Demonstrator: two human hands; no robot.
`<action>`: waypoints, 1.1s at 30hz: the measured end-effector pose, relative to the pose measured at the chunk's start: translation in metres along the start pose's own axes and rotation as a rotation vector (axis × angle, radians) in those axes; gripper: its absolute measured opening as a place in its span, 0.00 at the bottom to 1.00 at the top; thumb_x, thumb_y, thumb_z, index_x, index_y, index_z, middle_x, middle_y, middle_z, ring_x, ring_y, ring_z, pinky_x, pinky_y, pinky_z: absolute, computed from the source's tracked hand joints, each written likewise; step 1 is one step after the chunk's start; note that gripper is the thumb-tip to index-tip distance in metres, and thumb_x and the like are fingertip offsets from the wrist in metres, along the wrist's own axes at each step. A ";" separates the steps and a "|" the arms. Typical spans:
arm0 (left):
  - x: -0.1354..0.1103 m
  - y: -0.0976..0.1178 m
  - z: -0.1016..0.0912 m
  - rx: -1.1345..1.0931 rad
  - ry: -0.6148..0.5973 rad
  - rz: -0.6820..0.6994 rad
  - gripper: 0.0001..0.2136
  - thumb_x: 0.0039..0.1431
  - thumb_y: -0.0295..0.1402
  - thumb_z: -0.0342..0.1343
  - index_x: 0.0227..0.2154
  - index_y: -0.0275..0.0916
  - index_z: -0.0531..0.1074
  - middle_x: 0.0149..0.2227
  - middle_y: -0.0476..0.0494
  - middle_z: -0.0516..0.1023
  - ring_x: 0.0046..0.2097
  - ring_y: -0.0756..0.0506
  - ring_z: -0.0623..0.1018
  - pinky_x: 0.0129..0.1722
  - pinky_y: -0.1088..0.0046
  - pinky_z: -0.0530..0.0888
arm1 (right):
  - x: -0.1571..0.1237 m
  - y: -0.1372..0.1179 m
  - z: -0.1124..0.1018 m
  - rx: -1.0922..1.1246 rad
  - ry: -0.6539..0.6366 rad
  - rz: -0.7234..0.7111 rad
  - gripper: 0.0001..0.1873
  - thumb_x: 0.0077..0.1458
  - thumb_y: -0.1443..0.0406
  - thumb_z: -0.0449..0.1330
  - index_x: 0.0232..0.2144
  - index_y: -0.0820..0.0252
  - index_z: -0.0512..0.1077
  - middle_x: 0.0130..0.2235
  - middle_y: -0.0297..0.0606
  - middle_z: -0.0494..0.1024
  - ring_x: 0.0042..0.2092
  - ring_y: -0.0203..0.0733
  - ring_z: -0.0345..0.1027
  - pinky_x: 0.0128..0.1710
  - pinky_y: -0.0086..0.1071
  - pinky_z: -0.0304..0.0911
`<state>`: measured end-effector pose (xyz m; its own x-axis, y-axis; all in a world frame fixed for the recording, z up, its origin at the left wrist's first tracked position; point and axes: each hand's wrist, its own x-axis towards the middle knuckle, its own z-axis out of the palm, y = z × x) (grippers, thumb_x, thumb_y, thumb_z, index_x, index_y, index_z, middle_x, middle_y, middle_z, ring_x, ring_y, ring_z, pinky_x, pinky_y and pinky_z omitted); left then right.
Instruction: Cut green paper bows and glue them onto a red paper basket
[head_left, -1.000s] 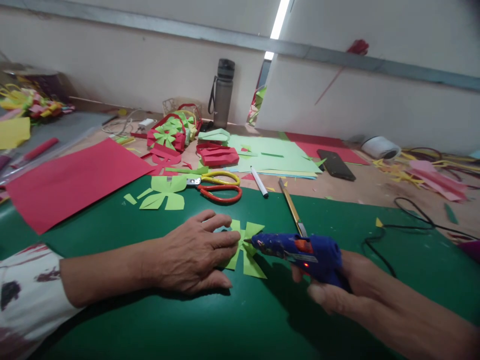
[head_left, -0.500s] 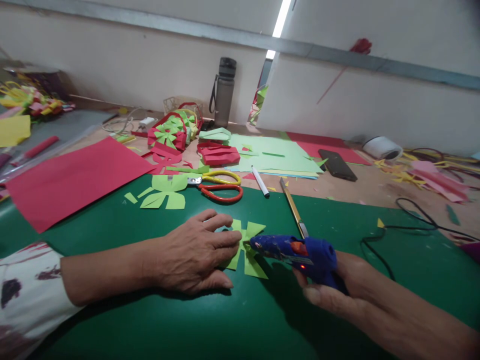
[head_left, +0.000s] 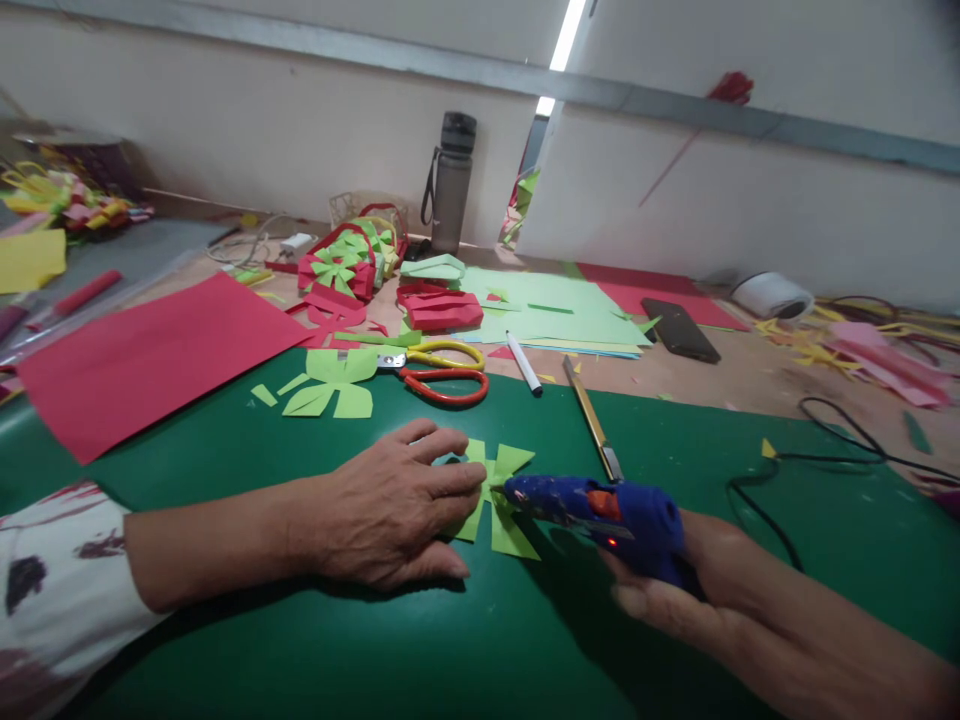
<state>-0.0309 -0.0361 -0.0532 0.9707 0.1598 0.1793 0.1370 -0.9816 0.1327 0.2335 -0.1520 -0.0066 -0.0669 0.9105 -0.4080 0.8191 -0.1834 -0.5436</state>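
Observation:
My right hand (head_left: 697, 590) is wrapped round a blue hot glue gun (head_left: 592, 510) with an orange patch on its side and a small red light glowing. The gun's nozzle points left, at the middle of a light-green paper flower cutout (head_left: 514, 535). Lying flat, my left hand (head_left: 397, 500) presses the left part of that cutout onto the green mat (head_left: 420, 650), its fingers stretched out and hiding some petals. Just behind it lie scissors (head_left: 446, 385) with one yellow and one red handle, beside a second green paper cutout (head_left: 337, 382).
A red paper sheet (head_left: 165, 350) lies at left. A craft knife (head_left: 592, 420), a white marker (head_left: 523, 363), pale green sheets (head_left: 555, 310) and a phone (head_left: 680, 330) lie behind the hands. A grey bottle (head_left: 452, 185) stands by the wall. A black cord (head_left: 825, 455) trails at right.
The view has shifted very slightly. The glue gun's nozzle stays at the flower's middle, with the gun a touch lower and further right in view. My left hand keeps its place on the paper.

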 end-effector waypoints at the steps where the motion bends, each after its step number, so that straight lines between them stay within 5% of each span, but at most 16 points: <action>1: 0.000 0.000 0.000 -0.002 0.001 -0.001 0.22 0.64 0.49 0.44 0.43 0.34 0.71 0.46 0.40 0.72 0.49 0.36 0.64 0.48 0.56 0.59 | 0.000 0.001 0.001 0.007 0.010 0.000 0.24 0.53 0.46 0.53 0.42 0.53 0.74 0.40 0.38 0.79 0.41 0.50 0.72 0.40 0.38 0.71; 15: 0.000 0.000 0.001 -0.001 0.001 0.001 0.22 0.64 0.49 0.44 0.42 0.34 0.71 0.46 0.40 0.72 0.48 0.36 0.65 0.48 0.56 0.60 | -0.002 0.000 0.002 -0.009 -0.019 0.017 0.26 0.55 0.46 0.52 0.49 0.51 0.71 0.47 0.39 0.78 0.48 0.53 0.71 0.45 0.39 0.70; 33: 0.000 0.001 0.000 -0.007 -0.008 -0.005 0.22 0.64 0.49 0.44 0.42 0.35 0.70 0.45 0.39 0.72 0.48 0.36 0.65 0.49 0.56 0.60 | 0.000 0.005 0.004 -0.032 0.096 0.000 0.28 0.52 0.47 0.56 0.52 0.47 0.71 0.48 0.35 0.79 0.47 0.52 0.73 0.44 0.35 0.71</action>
<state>-0.0305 -0.0365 -0.0527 0.9715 0.1641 0.1712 0.1408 -0.9800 0.1406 0.2355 -0.1540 -0.0124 -0.0128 0.9422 -0.3349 0.8372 -0.1730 -0.5188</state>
